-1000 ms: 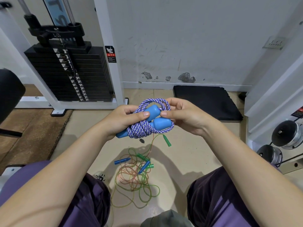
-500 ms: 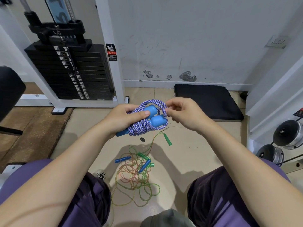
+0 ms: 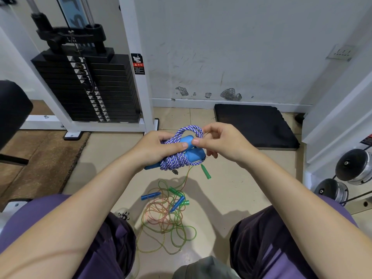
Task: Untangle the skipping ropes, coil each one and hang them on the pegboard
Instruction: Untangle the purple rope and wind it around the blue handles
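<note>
Now, ropes: one braided purple-white skipping rope (image 3: 174,160) with two blue handles (image 3: 194,154), mid-frame; thin tangled ropes (image 3: 165,216) on the floor (image 3: 231,190) below.
Change: right thumb has moved onto the upper handle.
Left hand (image 3: 156,149): grips the bundle.
Right hand (image 3: 219,142): pinches the loop and handle tip.

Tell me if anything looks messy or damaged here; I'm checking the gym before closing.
Yes. Thin green and orange ropes lie in a tangle on the floor, handles mixed in. The wall is scuffed, with paint chipped above the skirting. The braided rope in the hands looks neatly coiled.
</note>
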Demonstrator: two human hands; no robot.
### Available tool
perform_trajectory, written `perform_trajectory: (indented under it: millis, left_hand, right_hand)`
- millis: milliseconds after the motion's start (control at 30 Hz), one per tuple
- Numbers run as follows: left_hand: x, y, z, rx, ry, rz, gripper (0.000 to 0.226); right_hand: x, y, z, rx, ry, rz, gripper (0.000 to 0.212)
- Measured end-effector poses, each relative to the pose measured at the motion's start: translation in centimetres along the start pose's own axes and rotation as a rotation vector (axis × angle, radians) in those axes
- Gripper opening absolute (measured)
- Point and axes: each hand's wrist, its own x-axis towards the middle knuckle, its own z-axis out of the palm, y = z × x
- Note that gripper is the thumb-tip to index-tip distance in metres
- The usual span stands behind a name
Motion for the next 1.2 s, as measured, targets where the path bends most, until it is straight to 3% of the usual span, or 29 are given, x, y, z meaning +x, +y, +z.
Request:
perform_trajectory:
  millis: [133, 400, 500, 667, 800, 900, 1067, 1200]
  left_hand:
    - [0.0, 0.2, -0.1, -0.002, 0.000, -0.011, 0.006]
    - [0.1, 0.3, -1.0, -0.051, -0.021, -0.036, 0.005]
    - [0.3, -0.1, -1.0, -0.021, -0.030, -0.051, 0.022]
    - [0.5, -0.4, -1.2, 0.004, -0.005, -0.093, 0.047]
    - [0.7, -0.6, -1.3, 0.102, 0.038, -0.055, 0.050]
    - [0.6, -0.6, -1.6, 0.113, -0.052, -0.065, 0.051]
    - [-0.2, 0.0, -1.4, 0.235, -0.286, -0.049, 0.083]
    - [-0.2, -0.1, -1.0, 0.268, -0.365, -0.048, 0.081]
  right_hand:
    - [0.1, 0.1, 0.1, 0.055, 0.025, 0.012, 0.015]
    - [0.0, -0.1, -0.5, 0.196, 0.011, 0.079, 0.019]
    - [-0.2, -0.1, -0.3, 0.251, -0.043, 0.095, 0.016]
    - [0.0, 0.3, -0.5, 0.115, 0.059, 0.027, 0.025]
    - [0.2, 0.5, -0.5, 0.077, 0.047, 0.036, 0.019]
    - [0.5, 0.7, -0.7, 0.056, 0.079, 0.048, 0.020]
    - [0.5, 0.6, -0.7, 0.049, 0.011, -0.044, 0.053]
    - [0.3, 0.6, 0.1, -0.003, -0.041, -0.066, 0.027]
